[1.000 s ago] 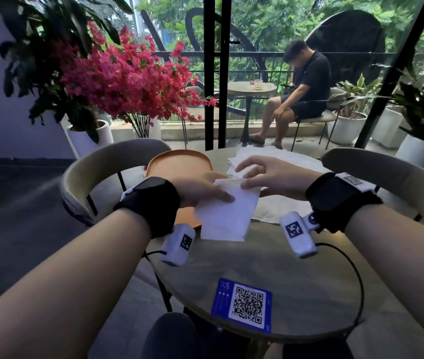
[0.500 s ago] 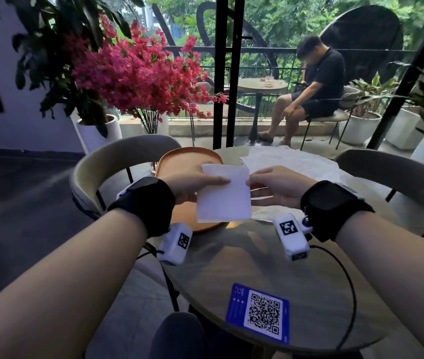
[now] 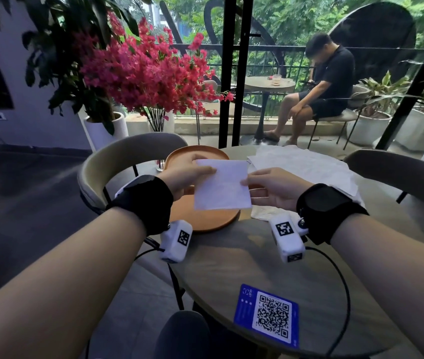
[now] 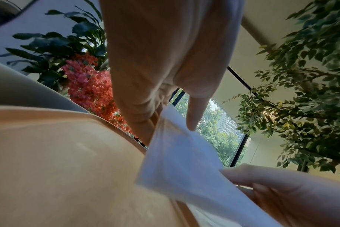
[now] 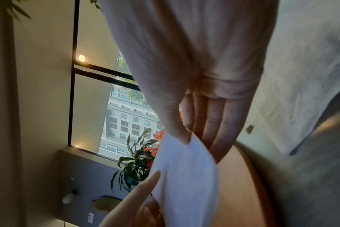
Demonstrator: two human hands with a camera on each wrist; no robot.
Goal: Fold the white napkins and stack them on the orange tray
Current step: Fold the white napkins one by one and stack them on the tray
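Observation:
A folded white napkin [image 3: 221,185] hangs in the air over the orange tray [image 3: 200,218], held by both hands. My left hand [image 3: 192,174] pinches its upper left edge; the wrist view shows the thumb on the napkin [image 4: 177,153] above the tray [image 4: 58,153]. My right hand [image 3: 265,187] pinches the right edge, thumb on top and fingers underneath, as the right wrist view shows at the napkin [image 5: 186,173]. A pile of unfolded white napkins [image 3: 304,167] lies on the table behind my right hand. The tray's visible surface is bare.
The round grey table [image 3: 231,265] carries a blue QR card [image 3: 268,314] near its front edge. Curved chairs stand at the left [image 3: 117,161] and right [image 3: 397,172]. A vase of pink flowers [image 3: 148,71] rises behind the tray. A person [image 3: 322,84] sits at a far table.
The napkin has been lifted off the table and carried left and away, from in front of the pile to above the tray. Both hands moved with it.

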